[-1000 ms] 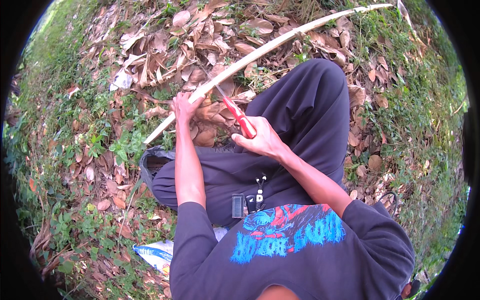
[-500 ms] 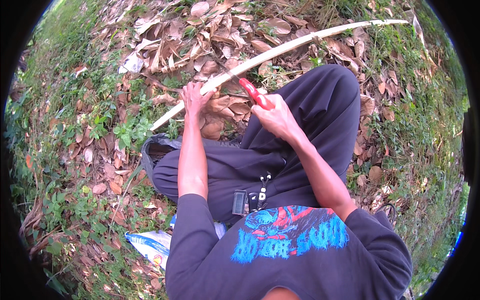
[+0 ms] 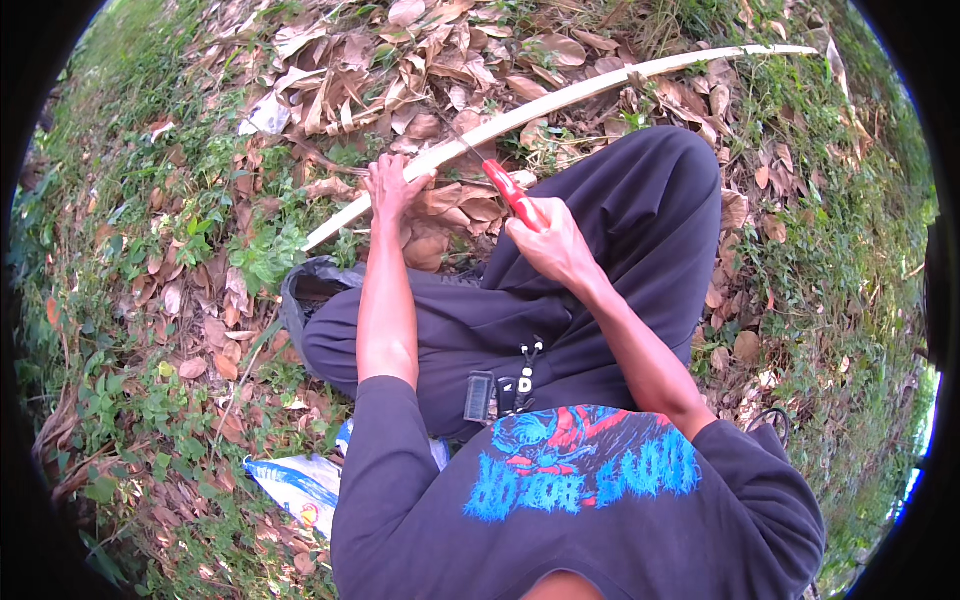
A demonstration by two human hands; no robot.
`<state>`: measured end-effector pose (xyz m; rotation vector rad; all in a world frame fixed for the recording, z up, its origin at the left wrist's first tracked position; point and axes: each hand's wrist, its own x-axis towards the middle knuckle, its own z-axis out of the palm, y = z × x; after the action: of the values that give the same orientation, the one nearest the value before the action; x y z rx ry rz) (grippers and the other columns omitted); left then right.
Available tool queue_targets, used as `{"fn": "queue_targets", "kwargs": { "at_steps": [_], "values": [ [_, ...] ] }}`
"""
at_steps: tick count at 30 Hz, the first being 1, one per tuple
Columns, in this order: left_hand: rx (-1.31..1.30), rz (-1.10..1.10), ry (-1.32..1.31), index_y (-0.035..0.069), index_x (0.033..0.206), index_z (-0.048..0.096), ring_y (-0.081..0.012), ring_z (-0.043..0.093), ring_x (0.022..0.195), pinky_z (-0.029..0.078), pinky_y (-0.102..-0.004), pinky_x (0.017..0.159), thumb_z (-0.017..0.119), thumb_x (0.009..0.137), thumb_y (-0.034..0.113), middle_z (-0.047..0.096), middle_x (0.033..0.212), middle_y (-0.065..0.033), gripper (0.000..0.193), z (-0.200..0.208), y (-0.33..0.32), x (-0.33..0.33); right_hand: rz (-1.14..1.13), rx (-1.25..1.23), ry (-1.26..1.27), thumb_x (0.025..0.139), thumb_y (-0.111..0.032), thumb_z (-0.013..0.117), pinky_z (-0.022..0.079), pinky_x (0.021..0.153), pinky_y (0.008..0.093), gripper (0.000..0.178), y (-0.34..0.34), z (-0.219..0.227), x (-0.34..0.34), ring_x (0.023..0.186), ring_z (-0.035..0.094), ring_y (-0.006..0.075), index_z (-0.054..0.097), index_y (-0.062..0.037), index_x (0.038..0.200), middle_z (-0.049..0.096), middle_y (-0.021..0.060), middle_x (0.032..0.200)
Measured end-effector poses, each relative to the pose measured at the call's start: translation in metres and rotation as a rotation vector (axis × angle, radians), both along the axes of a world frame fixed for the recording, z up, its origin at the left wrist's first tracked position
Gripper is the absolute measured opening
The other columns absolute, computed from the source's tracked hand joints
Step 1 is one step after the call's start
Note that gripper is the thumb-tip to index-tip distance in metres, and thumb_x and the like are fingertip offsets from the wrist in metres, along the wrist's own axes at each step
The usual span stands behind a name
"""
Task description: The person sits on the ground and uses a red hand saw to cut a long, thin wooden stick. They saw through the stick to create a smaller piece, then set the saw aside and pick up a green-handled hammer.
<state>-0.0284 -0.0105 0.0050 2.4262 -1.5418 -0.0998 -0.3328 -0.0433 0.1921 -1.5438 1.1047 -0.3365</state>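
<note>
- Head view: a long, pale, curved stick [image 3: 560,100] is seen stretched across the far part of the scene, from the lower left near the leaves up to the far right, over ground strewn with dry brown leaves [image 3: 400,60] and patches of green grass [image 3: 200,200].
- The left hand [image 3: 392,188] is closed around the stick towards its left end, fingers wrapped over the top, so the stick is steadied there.
- The right hand [image 3: 548,245] is clenched around the red handle of a knife [image 3: 505,188]; the thin blade is pointed up and to the left and appears to meet the stick just right of the left hand, though the exact contact is too small to be confirmed.
- Compared with a second ago, the red handle is now seen further up and nearer the stick, and the right hand has been raised off the thigh towards the left hand; the stick itself has barely been shifted.
- From this it is judged that a shaving stroke along the stick is under way, with the blade brought close to the gripping fingers, so care is called for there.
- Dark trousers [image 3: 600,230] are seen folded beneath both forearms, and a blue and white bag [image 3: 300,485] is lying on the near-left ground, well apart from the hands.
</note>
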Motion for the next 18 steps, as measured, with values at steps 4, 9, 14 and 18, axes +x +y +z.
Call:
{"fn": "queue_targets", "kwargs": {
  "at_steps": [4,9,14,18],
  "values": [
    [0.070,0.022,0.058,0.011,0.109,0.067,-0.0326,0.051,0.109,0.040,-0.0509,0.093,0.076,0.073,0.058,0.057,0.113,-0.0095,0.060,0.000,-0.003,0.007,0.052,0.001,-0.030,0.081,-0.016,0.058,0.039,0.054,0.0392,0.025,0.024,0.010,-0.012,0.051,0.040,0.0177,0.047,0.0032,0.069,0.040,0.0139,0.055],
    [0.052,0.003,0.061,0.011,0.109,0.067,-0.0326,0.051,0.109,0.041,-0.0490,0.093,0.075,0.074,0.060,0.058,0.113,-0.0089,0.061,0.001,0.000,0.005,0.039,-0.064,-0.076,0.083,-0.014,0.059,0.036,0.051,0.0364,0.026,0.005,-0.024,-0.004,0.052,0.037,0.0128,0.045,0.0030,0.069,0.037,0.0082,0.054],
    [0.032,-0.006,0.050,0.011,0.107,0.068,-0.0327,0.051,0.108,0.041,-0.0490,0.092,0.075,0.074,0.061,0.058,0.112,-0.0094,0.060,-0.002,0.000,0.008,0.095,-0.120,-0.070,0.084,-0.014,0.059,0.034,0.050,0.0359,0.027,0.015,-0.023,0.004,0.054,0.035,0.0099,0.043,0.0018,0.067,0.036,0.0051,0.054],
    [0.024,-0.013,0.058,0.010,0.106,0.068,-0.0331,0.051,0.106,0.041,-0.0489,0.092,0.075,0.074,0.060,0.057,0.111,-0.0095,0.060,-0.004,-0.005,0.011,0.060,-0.074,-0.065,0.081,-0.013,0.058,0.041,0.052,0.0411,0.023,0.027,-0.014,-0.020,0.045,0.046,0.0218,0.051,0.0049,0.069,0.046,0.0181,0.053]
  ]
}}
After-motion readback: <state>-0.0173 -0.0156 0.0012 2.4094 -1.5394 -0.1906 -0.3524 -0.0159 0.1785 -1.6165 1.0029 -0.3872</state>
